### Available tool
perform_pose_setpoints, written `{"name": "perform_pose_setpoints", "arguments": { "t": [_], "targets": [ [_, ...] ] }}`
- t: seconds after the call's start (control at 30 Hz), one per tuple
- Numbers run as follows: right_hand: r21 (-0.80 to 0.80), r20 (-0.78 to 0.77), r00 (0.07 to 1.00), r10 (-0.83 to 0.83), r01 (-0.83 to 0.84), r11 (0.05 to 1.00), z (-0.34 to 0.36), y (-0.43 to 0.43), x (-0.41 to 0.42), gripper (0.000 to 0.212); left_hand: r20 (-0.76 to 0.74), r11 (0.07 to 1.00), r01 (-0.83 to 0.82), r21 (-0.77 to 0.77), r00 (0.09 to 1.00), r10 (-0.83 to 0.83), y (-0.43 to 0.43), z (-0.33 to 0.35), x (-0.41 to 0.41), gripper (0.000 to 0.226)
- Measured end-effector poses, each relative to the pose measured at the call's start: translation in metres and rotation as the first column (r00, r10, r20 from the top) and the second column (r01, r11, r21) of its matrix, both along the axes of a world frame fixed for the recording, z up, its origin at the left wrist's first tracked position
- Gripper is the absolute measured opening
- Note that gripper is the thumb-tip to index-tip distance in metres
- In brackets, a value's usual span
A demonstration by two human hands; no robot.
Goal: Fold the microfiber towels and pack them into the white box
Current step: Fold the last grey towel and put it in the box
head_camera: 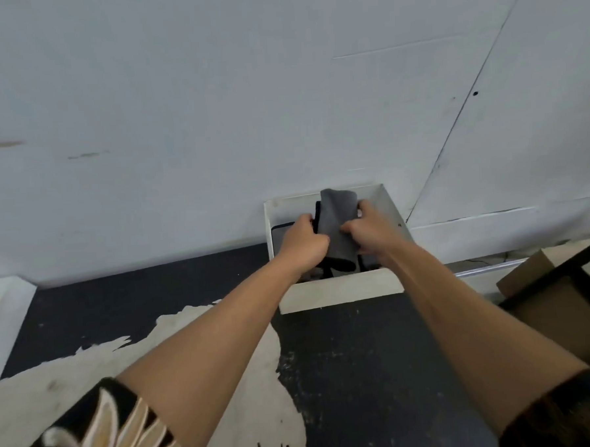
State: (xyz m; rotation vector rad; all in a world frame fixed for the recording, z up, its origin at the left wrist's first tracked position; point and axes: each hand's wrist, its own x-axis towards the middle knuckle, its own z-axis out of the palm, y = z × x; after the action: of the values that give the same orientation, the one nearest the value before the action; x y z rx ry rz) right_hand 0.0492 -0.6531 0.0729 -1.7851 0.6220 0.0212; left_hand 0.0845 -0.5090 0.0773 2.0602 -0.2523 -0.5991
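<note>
Both hands, left hand [303,238] and right hand [369,228], pinch the folded grey microfiber towel [338,228] upright inside the white rectangular box [338,294], so best slide it down snug beside the 1 dark towel [280,232] lying there.

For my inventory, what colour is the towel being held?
The towel is grey, dark-edged; head view.

Grey towel [338,221] with black edge; white box [341,294]; black tabletop [363,373], worn pale patch; brown carton [558,308].

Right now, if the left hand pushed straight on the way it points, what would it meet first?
The left hand already grips the grey towel; beyond that, probably the white box's far wall.
</note>
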Motion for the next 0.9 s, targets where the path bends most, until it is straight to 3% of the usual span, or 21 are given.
{"name": "perform_pose_setpoints", "arguments": {
  "t": [0.07,0.17,0.27,0.4,0.47,0.57,0.7,0.77,0.83,0.9],
  "targets": [
    [-0.194,-0.087,0.995,0.056,-0.072,0.978,-0.004,-0.022,0.020,0.036,-0.020,0.999,-0.012,0.040,1.000,0.013,-0.022,-0.013,0.012,0.043],
    [-0.509,-0.226,0.971,0.082,-0.189,0.839,-0.018,-0.042,0.044,0.049,-0.024,0.993,0.004,0.114,1.000,-0.001,-0.050,-0.037,0.026,0.027],
    [-0.618,-0.265,0.962,0.068,-0.224,0.753,-0.039,-0.050,0.052,0.057,-0.062,0.989,0.025,0.147,0.998,-0.016,-0.070,-0.056,0.032,0.029],
    [-0.691,-0.373,0.925,0.075,-0.330,0.642,-0.074,-0.054,0.043,0.053,-0.136,0.948,0.142,0.284,0.985,-0.107,-0.083,-0.076,0.025,0.058],
    [-0.711,-0.411,0.908,0.075,-0.371,0.597,-0.081,-0.054,0.038,0.051,-0.190,0.915,0.203,0.348,0.971,-0.144,-0.086,-0.082,0.020,0.061],
    [-0.776,-0.341,0.939,0.047,-0.309,0.550,-0.082,-0.051,0.036,0.041,-0.181,0.881,0.242,0.406,0.966,-0.182,-0.090,-0.082,0.021,0.069],
    [-0.868,-0.212,0.977,-0.003,-0.186,0.461,-0.073,-0.047,0.033,0.028,-0.086,0.829,0.266,0.492,0.962,-0.258,-0.092,-0.071,0.023,0.049],
    [-0.822,-0.342,0.934,0.101,-0.349,0.450,-0.073,-0.047,0.032,0.031,-0.026,0.807,0.264,0.528,0.955,-0.295,-0.086,-0.067,0.024,0.039],
    [-0.693,-0.521,0.824,0.221,-0.560,0.455,-0.073,-0.047,0.030,0.040,0.031,0.790,0.260,0.556,0.943,-0.333,-0.076,-0.061,0.024,0.035],
    [-0.625,-0.572,0.778,0.261,-0.619,0.475,-0.070,-0.046,0.027,0.044,0.097,0.787,0.248,0.565,0.927,-0.362,-0.063,-0.054,0.022,0.032]
  ]
}}
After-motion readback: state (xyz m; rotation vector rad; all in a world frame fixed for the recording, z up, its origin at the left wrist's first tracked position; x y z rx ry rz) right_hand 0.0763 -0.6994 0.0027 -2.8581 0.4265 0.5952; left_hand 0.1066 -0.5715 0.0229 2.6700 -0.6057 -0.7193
